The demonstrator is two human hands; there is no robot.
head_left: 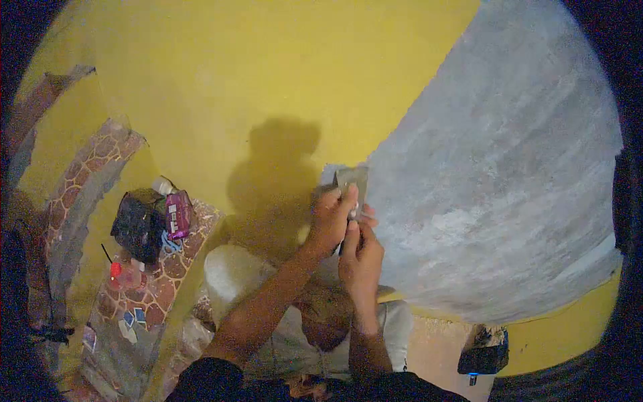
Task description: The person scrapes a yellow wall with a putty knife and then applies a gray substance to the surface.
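Both hands meet in front of the wall at a flat grey metal blade (355,176) that looks like a putty knife. My left hand (329,220) is closed around it, its thumb lying on the blade's face. Just below and to the right, my right hand (362,260) is closed with bent fingers near the lower end, where a dark handle seems to show. The fingers cover most of that lower part. Right behind the blade is the edge between yellow paint (268,74) and a large grey plastered patch (495,161).
To the left, a black bag (138,224) and a purple packet (179,214) lie on a stone-patterned ledge (157,288). A red-capped item (116,269) and small blue cards (135,315) lie near them. At lower right sits a dark block-like object (483,350).
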